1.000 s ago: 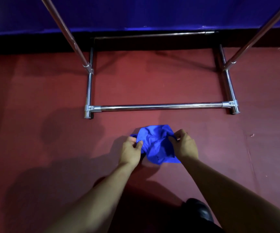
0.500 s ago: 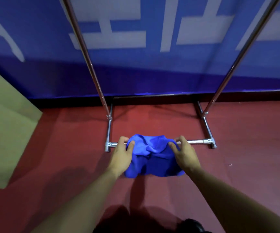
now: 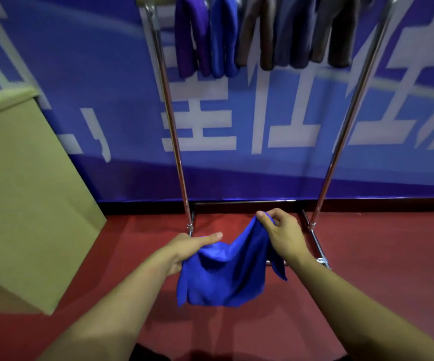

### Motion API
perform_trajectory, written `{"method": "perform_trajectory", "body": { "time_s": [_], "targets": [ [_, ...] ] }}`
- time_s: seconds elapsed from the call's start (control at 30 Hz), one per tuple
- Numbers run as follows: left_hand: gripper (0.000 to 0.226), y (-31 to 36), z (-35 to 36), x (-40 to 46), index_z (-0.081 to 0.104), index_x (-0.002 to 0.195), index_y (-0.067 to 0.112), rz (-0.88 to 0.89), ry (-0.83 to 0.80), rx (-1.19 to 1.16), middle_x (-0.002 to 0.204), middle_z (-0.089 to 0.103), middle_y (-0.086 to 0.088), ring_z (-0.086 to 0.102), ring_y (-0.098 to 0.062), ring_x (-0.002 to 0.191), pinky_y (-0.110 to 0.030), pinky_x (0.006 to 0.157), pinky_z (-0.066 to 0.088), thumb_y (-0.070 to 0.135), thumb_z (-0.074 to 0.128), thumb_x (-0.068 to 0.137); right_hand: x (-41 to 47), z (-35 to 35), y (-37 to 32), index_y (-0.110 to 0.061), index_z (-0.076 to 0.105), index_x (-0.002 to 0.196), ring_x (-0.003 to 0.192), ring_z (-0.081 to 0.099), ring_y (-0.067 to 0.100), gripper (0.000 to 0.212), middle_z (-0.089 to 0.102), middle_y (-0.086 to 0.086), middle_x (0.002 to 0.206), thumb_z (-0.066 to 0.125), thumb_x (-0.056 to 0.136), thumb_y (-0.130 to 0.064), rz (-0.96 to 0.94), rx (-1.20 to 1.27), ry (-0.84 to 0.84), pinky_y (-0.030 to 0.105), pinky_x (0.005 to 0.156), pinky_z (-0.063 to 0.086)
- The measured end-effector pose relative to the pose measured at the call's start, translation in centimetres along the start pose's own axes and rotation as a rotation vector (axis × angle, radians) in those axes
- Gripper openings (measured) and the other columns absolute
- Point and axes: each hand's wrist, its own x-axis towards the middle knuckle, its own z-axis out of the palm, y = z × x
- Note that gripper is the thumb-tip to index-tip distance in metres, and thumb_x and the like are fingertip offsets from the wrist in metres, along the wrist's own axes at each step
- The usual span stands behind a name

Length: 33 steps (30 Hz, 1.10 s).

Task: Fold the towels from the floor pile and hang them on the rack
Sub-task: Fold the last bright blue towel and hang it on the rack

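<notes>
Your left hand (image 3: 189, 247) grips one upper edge of the blue towel (image 3: 226, 272); your right hand (image 3: 282, 234) pinches the opposite corner higher up. The cloth sags between both grips, above the red floor (image 3: 379, 256).

The rack (image 3: 170, 121) loses its top bar above the frame, so the hanging towels (image 3: 260, 35) show no fold line. The blue towel (image 3: 226, 272) covers the left hand's fingers (image 3: 205, 239) and part of the rack's front base bar.
</notes>
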Motion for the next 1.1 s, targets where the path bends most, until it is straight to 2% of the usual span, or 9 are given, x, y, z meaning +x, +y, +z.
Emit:
{"method": "perform_trajectory", "body": {
  "time_s": [0.13, 0.33, 0.47, 0.63, 0.77, 0.83, 0.9, 1.0, 1.1],
  "targets": [
    [0.057, -0.8, -0.1, -2.3, 0.072, 0.120, 0.002, -0.141, -0.306, 0.048, 0.115, 0.074, -0.016, 0.071, -0.026, 0.107, -0.035, 0.089, 0.059, 0.045, 0.079, 0.083, -1.2, 0.2, -0.2, -0.021, 0.066, 0.082, 0.076, 0.063, 0.009, 0.019, 0.071, -0.006, 0.078, 0.066, 0.096, -0.035, -0.019, 0.056, 0.021, 0.029, 0.074, 0.048],
    [0.049, -1.2, 0.8, -1.4, 0.071, 0.116, -0.003, 0.073, -0.250, -0.024, 0.112, 0.075, -0.018, 0.071, -0.030, 0.109, -0.044, 0.105, 0.051, 0.034, 0.079, 0.085, -1.0, 1.5, 0.7, -0.025, 0.067, 0.083, 0.076, 0.066, 0.013, 0.019, 0.073, -0.007, 0.079, 0.068, 0.094, -0.040, -0.010, 0.014, -0.049, 0.034, 0.076, 0.051],
    [0.044, -0.3, 2.3, -0.8, 0.073, 0.109, -0.001, 0.174, -0.221, -0.109, 0.109, 0.075, -0.019, 0.072, -0.030, 0.105, -0.041, 0.099, 0.055, 0.040, 0.069, 0.093, -0.4, 3.2, 0.6, -0.018, 0.068, 0.080, 0.061, 0.056, 0.007, 0.025, 0.072, 0.003, 0.072, 0.070, 0.092, -0.040, -0.012, 0.025, -0.148, 0.037, 0.068, 0.051],
    [0.033, 0.5, 3.3, -0.5, 0.074, 0.098, 0.007, 0.263, -0.227, -0.074, 0.104, 0.077, -0.016, 0.074, -0.026, 0.098, -0.040, 0.095, 0.054, 0.036, 0.080, 0.085, -0.6, 4.0, -0.7, -0.009, 0.068, 0.079, 0.064, 0.054, 0.000, 0.027, 0.067, -0.006, 0.073, 0.067, 0.096, -0.030, -0.023, 0.177, -0.182, 0.020, 0.068, 0.047],
    [0.023, 0.5, 3.8, -0.1, 0.074, 0.087, 0.013, 0.317, -0.141, 0.054, 0.083, 0.077, -0.004, 0.070, -0.013, 0.075, -0.026, 0.072, 0.053, 0.036, 0.079, 0.085, -0.9, 4.3, -1.4, -0.010, 0.068, 0.075, 0.066, 0.051, 0.007, 0.034, 0.062, -0.003, 0.069, 0.063, 0.099, -0.034, 0.019, 0.288, -0.286, 0.029, 0.067, 0.046],
    [0.023, 0.6, 3.9, 0.0, 0.074, 0.077, 0.018, 0.342, -0.083, 0.090, 0.078, 0.076, 0.001, 0.069, -0.011, 0.073, -0.026, 0.071, 0.051, 0.039, 0.077, 0.087, -0.9, 4.1, -1.7, -0.009, 0.072, 0.081, 0.067, 0.056, 0.009, 0.037, 0.068, 0.001, 0.074, 0.060, 0.100, -0.039, 0.068, 0.351, -0.271, 0.029, 0.066, 0.048],
    [0.029, 0.7, 3.8, 0.2, 0.074, 0.075, 0.017, 0.370, -0.040, 0.053, 0.080, 0.077, 0.002, 0.072, -0.013, 0.080, -0.027, 0.077, 0.054, 0.043, 0.074, 0.088, -0.8, 3.7, -2.1, -0.007, 0.074, 0.100, 0.067, 0.062, 0.010, 0.045, 0.073, 0.006, 0.085, 0.054, 0.101, -0.047, 0.180, 0.446, -0.248, 0.026, 0.063, 0.050],
    [0.041, 1.0, 3.7, 0.8, 0.073, 0.082, 0.008, 0.375, 0.055, -0.168, 0.087, 0.077, -0.015, 0.073, -0.027, 0.085, -0.042, 0.088, 0.056, 0.049, 0.075, 0.085, -0.5, 3.2, -1.5, -0.010, 0.070, 0.113, 0.081, 0.070, 0.020, 0.067, 0.076, 0.007, 0.095, 0.042, 0.094, -0.068, 0.377, 0.510, -0.297, 0.035, 0.079, 0.054],
    [0.033, 2.0, 3.6, 0.9, 0.071, 0.088, 0.007, 0.359, 0.131, -0.391, 0.085, 0.072, -0.017, 0.069, -0.029, 0.086, -0.041, 0.086, 0.054, 0.039, 0.070, 0.092, -0.5, 2.9, -0.4, -0.011, 0.072, 0.118, 0.110, 0.069, 0.034, 0.095, 0.075, 0.015, 0.111, 0.038, 0.077, -0.090, 0.447, 0.477, -0.383, 0.051, 0.104, 0.047]
  ]
}}
